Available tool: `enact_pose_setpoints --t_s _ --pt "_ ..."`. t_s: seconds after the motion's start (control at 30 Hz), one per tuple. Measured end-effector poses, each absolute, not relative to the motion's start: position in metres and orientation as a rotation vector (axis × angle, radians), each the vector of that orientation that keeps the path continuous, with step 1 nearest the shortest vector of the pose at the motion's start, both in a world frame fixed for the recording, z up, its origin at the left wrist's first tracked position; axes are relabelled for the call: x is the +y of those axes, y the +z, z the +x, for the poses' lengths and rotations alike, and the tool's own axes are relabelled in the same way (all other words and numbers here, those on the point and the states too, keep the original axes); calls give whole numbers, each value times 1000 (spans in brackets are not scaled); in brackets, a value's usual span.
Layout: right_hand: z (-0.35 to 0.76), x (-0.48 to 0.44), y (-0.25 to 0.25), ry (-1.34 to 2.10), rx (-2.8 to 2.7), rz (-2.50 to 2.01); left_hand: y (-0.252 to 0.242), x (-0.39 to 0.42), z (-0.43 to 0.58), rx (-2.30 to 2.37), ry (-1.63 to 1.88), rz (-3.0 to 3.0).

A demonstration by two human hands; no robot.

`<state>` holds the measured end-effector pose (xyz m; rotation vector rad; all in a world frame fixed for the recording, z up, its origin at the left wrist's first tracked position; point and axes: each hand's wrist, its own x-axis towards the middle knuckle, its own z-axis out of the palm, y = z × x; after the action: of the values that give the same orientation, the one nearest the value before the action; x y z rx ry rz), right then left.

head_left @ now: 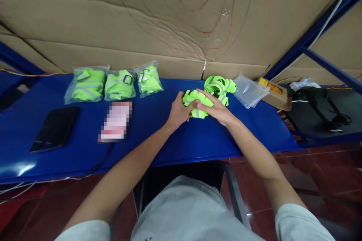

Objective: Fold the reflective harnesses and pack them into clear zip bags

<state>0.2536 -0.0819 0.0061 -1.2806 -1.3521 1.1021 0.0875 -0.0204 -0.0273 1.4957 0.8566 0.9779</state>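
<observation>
A folded bundle of neon-yellow strap with grey reflective stripes is held between my two hands above the blue table. My left hand grips its left side, with the thumb across the front. My right hand wraps round the right side, its thumb pressed on the bundle near the left thumb. Just behind my right hand lies a loose coil of the same strap. Clear plastic bags lie flat to the right of that coil.
Three bagged neon straps stand along the back left. A black tablet-like device and a phone with a blurred screen lie at the left. An open cardboard box sits at the right end.
</observation>
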Motion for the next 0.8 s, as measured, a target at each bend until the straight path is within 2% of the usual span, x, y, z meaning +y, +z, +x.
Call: enact_pose_setpoints --t_s 0.13,0.27,0.47,0.63,0.8 --pt "251 -79 -3 1208 -1137 -1247 -30 -17 83 795 787 1624" --pt "251 -76 -3 1152 -1000 -1271 -27 -15 81 516 708 1524" --pt "291 -83 30 788 -997 -1315 -8 -25 78 336 755 1451" --pt "379 -116 18 370 -476 -1320 -3 -22 76 458 882 1505" --pt "428 -142 -10 405 -250 -1369 -6 -26 82 520 818 1586"
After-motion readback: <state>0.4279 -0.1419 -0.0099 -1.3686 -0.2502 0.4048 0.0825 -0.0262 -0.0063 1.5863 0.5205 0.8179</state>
